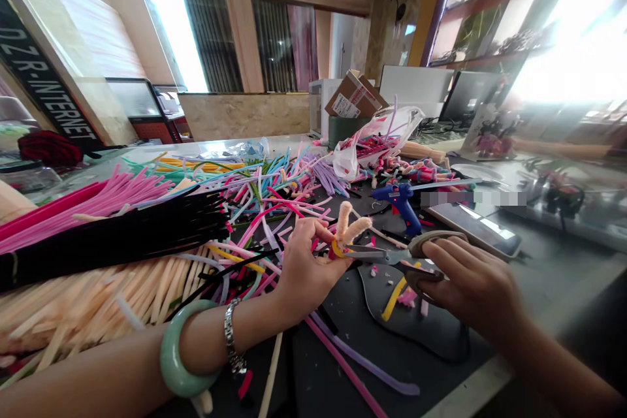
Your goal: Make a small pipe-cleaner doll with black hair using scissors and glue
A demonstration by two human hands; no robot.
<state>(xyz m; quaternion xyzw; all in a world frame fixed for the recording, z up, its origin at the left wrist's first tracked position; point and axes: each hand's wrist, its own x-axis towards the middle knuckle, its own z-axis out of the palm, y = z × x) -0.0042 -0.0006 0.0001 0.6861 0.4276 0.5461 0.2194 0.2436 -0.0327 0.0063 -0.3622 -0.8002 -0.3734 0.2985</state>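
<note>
My left hand pinches a small figure bent from pipe cleaners, with two peach fuzzy prongs pointing up and a yellow band lower down. Its lower part is hidden behind my fingers. Closed round the handles of a pair of scissors is my right hand. The scissor blades reach left to the yellow band of the figure; whether they grip it I cannot tell. Just beyond my right hand a blue glue gun lies on the dark table.
Bundles of black, pink and peach pipe cleaners lie at the left. Loose coloured stems cover the middle. A phone-like tablet rests at the right. Behind stand a plastic bag, a cardboard box and a monitor.
</note>
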